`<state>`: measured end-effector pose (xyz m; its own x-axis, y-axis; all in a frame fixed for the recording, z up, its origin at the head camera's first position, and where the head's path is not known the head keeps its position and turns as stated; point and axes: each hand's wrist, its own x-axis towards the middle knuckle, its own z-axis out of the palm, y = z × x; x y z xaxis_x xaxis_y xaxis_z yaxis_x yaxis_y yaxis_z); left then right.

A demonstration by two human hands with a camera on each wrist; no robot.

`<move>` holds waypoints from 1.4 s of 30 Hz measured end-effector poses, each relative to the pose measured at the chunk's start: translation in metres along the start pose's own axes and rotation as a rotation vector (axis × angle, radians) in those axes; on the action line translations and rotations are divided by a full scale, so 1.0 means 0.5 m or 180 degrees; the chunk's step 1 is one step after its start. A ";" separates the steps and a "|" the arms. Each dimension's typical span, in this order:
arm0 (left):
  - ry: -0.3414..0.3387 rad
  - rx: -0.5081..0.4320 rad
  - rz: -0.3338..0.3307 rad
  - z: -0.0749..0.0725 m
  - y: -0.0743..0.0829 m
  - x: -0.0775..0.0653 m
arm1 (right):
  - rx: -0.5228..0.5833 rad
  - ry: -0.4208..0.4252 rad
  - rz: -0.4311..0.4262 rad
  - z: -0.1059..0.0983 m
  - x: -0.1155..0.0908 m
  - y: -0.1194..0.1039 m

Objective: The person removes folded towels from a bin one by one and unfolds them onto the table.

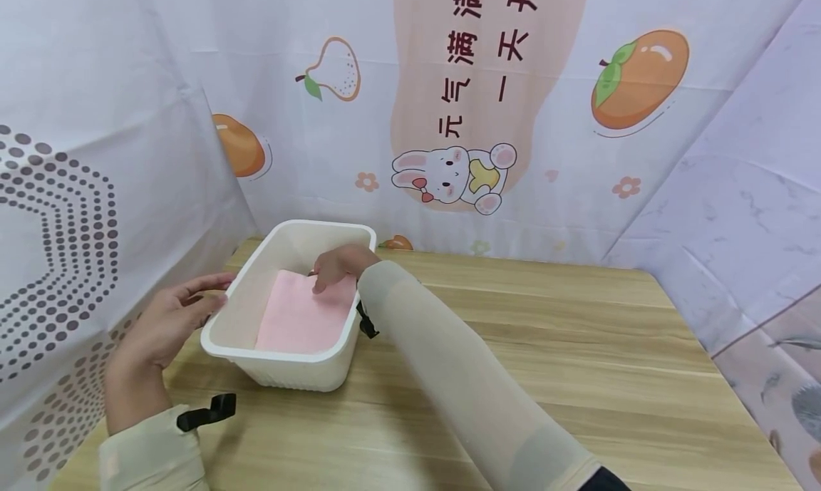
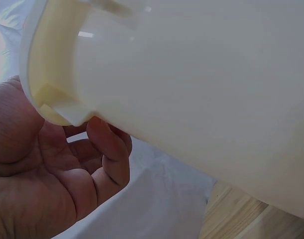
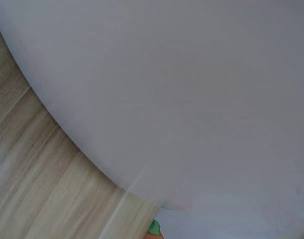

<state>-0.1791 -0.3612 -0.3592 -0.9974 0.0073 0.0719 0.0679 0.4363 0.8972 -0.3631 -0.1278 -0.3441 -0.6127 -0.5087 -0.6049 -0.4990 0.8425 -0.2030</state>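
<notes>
With the left hand [image 1: 163, 327] holding the white basin [image 1: 276, 354] by its rim, the right hand [image 1: 340, 264], pinching or pressing I cannot tell, seemingly positions the pink cloth [image 1: 301, 323] inside, probably needing smoothing next.

The desk [image 1: 551, 334] has a wood-grain top. Behind the desk hangs a white cloth [image 1: 288, 13], printed just above the desk's back edge with a cartoon rabbit [image 1: 449, 176] lying on its side. Higher above the desk, dark red characters [image 1: 463, 47] run sideways on a peach patch [image 1: 417, 63]. A large orange fruit [image 1: 648, 81] is printed above the desk's right part. Left of the desk is grey-dotted fabric [image 1: 70, 249]; right of the desk, a faintly marbled sheet [image 1: 725, 220].
</notes>
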 end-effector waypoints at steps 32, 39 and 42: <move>-0.0031 -0.0027 0.0054 0.003 -0.001 -0.001 | 0.1377 -0.0076 -0.0941 -0.024 -0.040 0.015; -0.0037 -0.0130 0.0082 0.001 -0.005 -0.001 | 0.1872 -0.0193 -0.1381 -0.042 -0.061 0.010; -0.0046 -0.0179 0.0082 -0.003 -0.004 -0.001 | 0.2022 -0.0221 -0.1677 -0.047 -0.071 0.003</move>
<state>-0.1788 -0.3637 -0.3605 -0.9955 0.0311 0.0894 0.0944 0.3846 0.9182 -0.3567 -0.1127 -0.3050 -0.3456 -0.8704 -0.3507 -0.2563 0.4471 -0.8570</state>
